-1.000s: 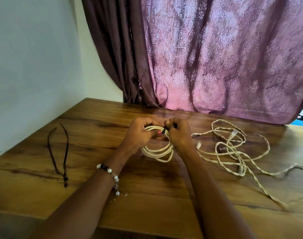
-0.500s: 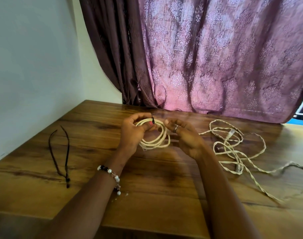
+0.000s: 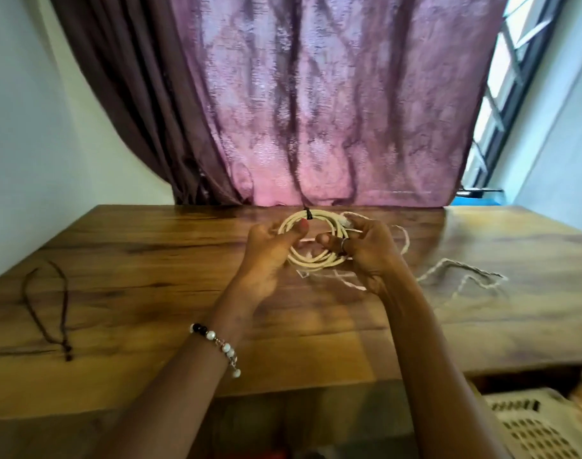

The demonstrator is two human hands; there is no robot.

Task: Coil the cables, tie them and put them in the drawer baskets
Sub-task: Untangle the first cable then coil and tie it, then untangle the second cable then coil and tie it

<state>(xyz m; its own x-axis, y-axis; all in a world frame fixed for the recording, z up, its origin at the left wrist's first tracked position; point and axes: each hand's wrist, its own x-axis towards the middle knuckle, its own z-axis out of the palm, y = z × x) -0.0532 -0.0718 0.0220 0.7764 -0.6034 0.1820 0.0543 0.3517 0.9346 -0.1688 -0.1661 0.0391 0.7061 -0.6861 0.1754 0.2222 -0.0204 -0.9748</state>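
A cream coiled cable [image 3: 316, 260] is held upright over the wooden table [image 3: 150, 246], with a small black tie [image 3: 307, 214] knotted at its top. My left hand [image 3: 269, 253] pinches the coil's left side. My right hand [image 3: 365, 250] grips its right side, a ring on one finger. A second cream cable [image 3: 461, 276], twisted and loose, sprawls on the table to the right, partly hidden behind my right hand. A cream perforated basket [image 3: 527, 422] shows at the bottom right, below the table's edge.
Two thin dark ties [image 3: 59, 303] lie on the table's left part. A purple curtain [image 3: 316, 111] hangs behind the table, a white wall stands at the left and a window at the far right.
The tied coil has been lifted and turned upright between both hands. The view has dropped and shifted, so the basket under the table edge now shows at the lower right.
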